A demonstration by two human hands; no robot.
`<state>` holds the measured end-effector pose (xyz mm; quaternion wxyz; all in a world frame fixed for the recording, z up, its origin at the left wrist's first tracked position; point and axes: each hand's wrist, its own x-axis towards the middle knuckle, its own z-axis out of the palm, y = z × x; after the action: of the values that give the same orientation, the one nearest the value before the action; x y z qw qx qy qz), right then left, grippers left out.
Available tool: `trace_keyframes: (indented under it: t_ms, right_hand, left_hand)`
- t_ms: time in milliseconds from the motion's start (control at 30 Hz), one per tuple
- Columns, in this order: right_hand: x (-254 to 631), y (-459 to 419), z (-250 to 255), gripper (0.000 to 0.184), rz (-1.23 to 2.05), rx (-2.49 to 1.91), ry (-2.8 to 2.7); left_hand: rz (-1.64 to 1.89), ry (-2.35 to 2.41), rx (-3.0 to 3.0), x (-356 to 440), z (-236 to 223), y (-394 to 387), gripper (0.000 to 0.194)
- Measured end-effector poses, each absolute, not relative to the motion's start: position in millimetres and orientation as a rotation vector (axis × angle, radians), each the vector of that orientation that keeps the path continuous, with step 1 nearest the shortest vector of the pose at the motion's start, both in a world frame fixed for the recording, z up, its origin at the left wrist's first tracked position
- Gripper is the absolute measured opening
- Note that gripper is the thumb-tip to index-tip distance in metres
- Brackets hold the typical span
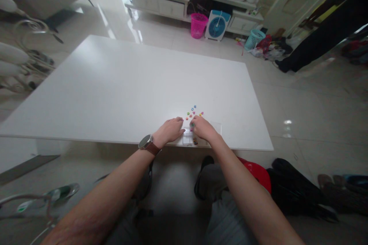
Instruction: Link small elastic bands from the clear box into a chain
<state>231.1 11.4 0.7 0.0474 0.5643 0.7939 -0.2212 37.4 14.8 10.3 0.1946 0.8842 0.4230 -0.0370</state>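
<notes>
Small coloured pieces [191, 116] lie in a loose scatter on the white table [138, 84], close to its near edge and right of the middle. Blue, green, orange, yellow and pink ones show, most of them at twelve to one o'clock from a clear plastic box [187, 140] at that edge. Some dark and coloured bits show at the box's four o'clock side; whether they lie inside it is too small to tell.

The left hand [171, 129] comes in at ten o'clock from the box, palm down, fingers gently bent and thumb well parted from them. Its thumb tip is at the box and its fingertips are beside a purple piece; I cannot tell whether they touch it. The right hand [202, 127] is at one o'clock from the box, its fingers curled in above the box's edge; what they hold, if anything, is hidden. A clear flat panel [217, 126] shows at two o'clock, partly behind this hand.

A watch [145, 142] circles the left wrist. Beyond the table, on the floor at twelve o'clock, stand a pink basket [197, 26] and a blue-and-white fan [217, 26]; a pale blue basket [254, 39] is at one o'clock. At two o'clock shows another person's dark-clad leg [316, 40].
</notes>
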Motion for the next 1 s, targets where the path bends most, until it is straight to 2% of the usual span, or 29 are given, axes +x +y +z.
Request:
trace_keyframes:
  t_ms: [233,700,833,1000]
  right_hand:
    - [238.4,12.6,3.7,0.031,-0.724,1.812,2.384]
    - [246.1,15.6,-2.0,0.025,-0.658,1.904,2.252]
    - [243.9,14.7,3.8,0.030,-0.644,1.951,2.256]
    - [244.2,14.2,15.3,0.028,-0.639,1.956,2.309]
  left_hand:
    - [-0.119,1.195,2.487,37.8,12.7,12.9,0.031]
    - [-0.093,1.207,2.499,38.0,10.6,12.0,0.033]
    - [-0.076,1.217,2.457,38.4,11.2,11.4,0.033]
    - [-0.080,1.188,2.437,39.2,14.5,10.6,0.044]
